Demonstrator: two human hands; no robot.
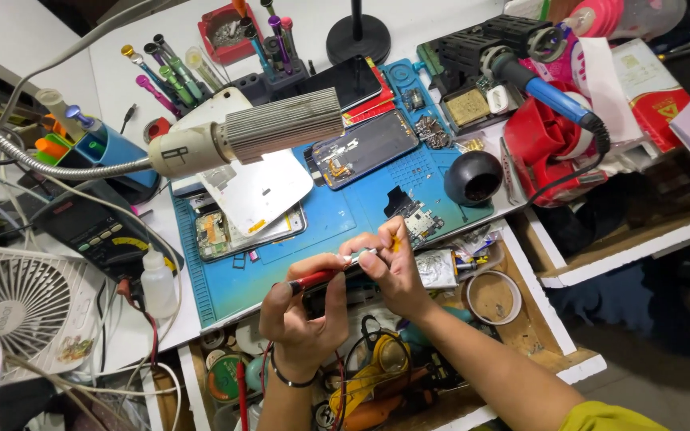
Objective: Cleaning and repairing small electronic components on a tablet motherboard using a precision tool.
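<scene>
My left hand (pixel 307 307) grips a red probe (pixel 319 278) whose metal tip points right toward my other fingers. My right hand (pixel 393 267) pinches a small part at that tip, just above the front edge of the blue work mat (pixel 337 215). A dark object sits under both hands, mostly hidden. On the mat lie an opened phone (pixel 365 148), a second opened phone (pixel 225 231) partly under a white back cover (pixel 261 187), and a small circuit board (pixel 415 219).
A gooseneck lamp (pixel 265 132) hangs over the mat. A multimeter (pixel 93 231), a white squeeze bottle (pixel 157 283) and a fan (pixel 17 307) stand at left. Screwdrivers (pixel 173 72), a soldering iron (pixel 545 88) and a black cup (pixel 473 177) lie behind. An open drawer (pixel 513 319) holds clutter.
</scene>
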